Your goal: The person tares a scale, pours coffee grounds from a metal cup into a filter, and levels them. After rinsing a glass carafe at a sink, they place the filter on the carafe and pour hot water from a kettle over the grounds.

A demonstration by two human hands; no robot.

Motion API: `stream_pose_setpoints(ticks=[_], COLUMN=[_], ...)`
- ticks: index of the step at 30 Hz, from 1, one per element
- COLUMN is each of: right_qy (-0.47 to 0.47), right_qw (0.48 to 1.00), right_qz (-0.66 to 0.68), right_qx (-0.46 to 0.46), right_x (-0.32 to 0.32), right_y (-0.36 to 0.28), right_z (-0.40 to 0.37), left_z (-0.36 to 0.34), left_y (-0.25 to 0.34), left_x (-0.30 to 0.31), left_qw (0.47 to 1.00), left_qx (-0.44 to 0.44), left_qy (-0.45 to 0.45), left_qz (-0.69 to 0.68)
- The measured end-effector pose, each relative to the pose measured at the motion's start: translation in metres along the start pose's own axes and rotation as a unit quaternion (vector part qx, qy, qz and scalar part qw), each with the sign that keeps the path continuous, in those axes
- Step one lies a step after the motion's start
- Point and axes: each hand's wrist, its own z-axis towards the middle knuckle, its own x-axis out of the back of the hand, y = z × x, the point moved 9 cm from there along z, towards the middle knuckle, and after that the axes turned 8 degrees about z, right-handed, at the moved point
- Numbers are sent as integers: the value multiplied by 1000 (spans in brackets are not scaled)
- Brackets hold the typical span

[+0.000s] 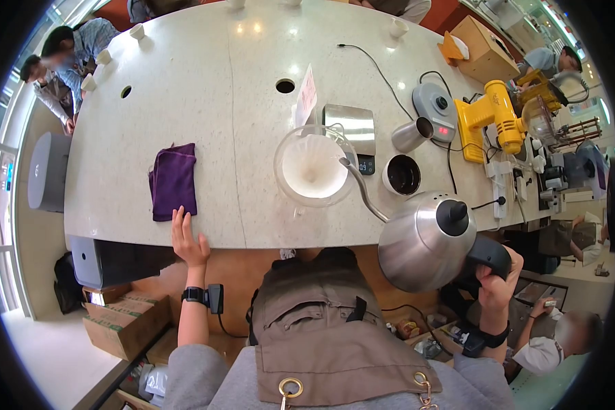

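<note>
My right hand (500, 279) is closed round the black handle of a steel gooseneck kettle (417, 239). The kettle's thin spout reaches over the rim of a clear glass dripper (280, 179) lined with a white paper filter (314, 164). I cannot make out any water leaving the spout. My left hand (190, 239) rests at the table's front edge, fingers stretched out, the tips at the lower edge of a folded purple cloth (174, 183). Behind the dripper lies a digital scale (349, 126). Right of it are a steel cup (412, 134) and a white cup with dark contents (403, 175).
A printed card (307, 96) stands behind the dripper. Toward the right are a grey device with a red display (435, 109), a yellow grinder (499, 119) and cables. Small white cups line the far table edge. Several people are around the room. A cardboard box (126, 328) sits below left.
</note>
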Motion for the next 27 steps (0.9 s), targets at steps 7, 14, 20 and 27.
stream_pose_setpoints(ticks=[7,14,20,27], right_qy=[-12,-23,0,8], right_qw=[1000,999,999,1000], right_qz=[-8,-2,12,2], right_qx=[10,32,47,1], right_x=[3,21,42,52], right_y=[-9,-11,-6,-7], right_z=[-3,-21,-46,-59], left_z=[-1,-1,-1,0], left_y=[-1,-1,0,2], left_x=[0,1,2,3], left_qw=[1000,1000,1000,1000], left_qx=[-2,-2,-3,0], left_qy=[7,9,12,14], left_qz=[8,3,5,5])
